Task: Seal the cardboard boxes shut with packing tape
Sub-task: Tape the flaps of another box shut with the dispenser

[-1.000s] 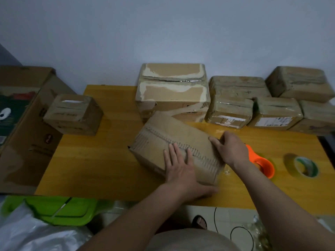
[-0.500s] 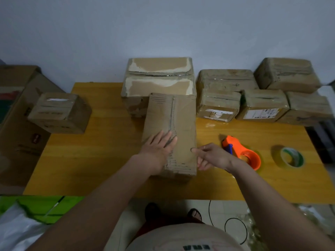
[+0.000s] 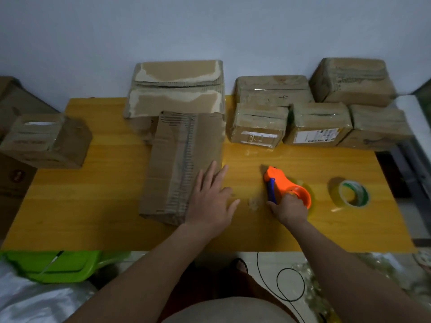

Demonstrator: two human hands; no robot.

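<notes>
Your right grip (image 3: 289, 207) is curled round the near end of the orange tape dispenser (image 3: 285, 183), which lies on the yellow tabletop (image 3: 93, 206) with its nose pointing away from you and a blue part along its left side. Your left grip (image 3: 211, 199) is spread flat, fingers straight and apart, with the palm on the near right corner of the long cardboard box (image 3: 179, 164); the thumb and the outer fingers reach past the box edge over the bare wood. The two grips are near each other but do not touch.

That long box lies lengthwise, running from you toward the wall, with a ragged seam down its top. Its far end sits against a large torn box (image 3: 177, 89) that stands by the wall.

Right of the dispenser, well apart from it, a loose roll of tape (image 3: 353, 193) with a green core lies flat on the tabletop. Along the far right, five wrapped boxes (image 3: 319, 123) are crowded together, shiny with tape, some bearing labels. At the far left edge, a small box (image 3: 46, 141) sits partly over the tabletop's side, with a big open carton (image 3: 14, 178) behind it.

Below the near edge of the tabletop you can see a green plastic thing (image 3: 53, 264), a thin black cable (image 3: 289, 283) on the floor and a sandalled foot (image 3: 240, 264).
</notes>
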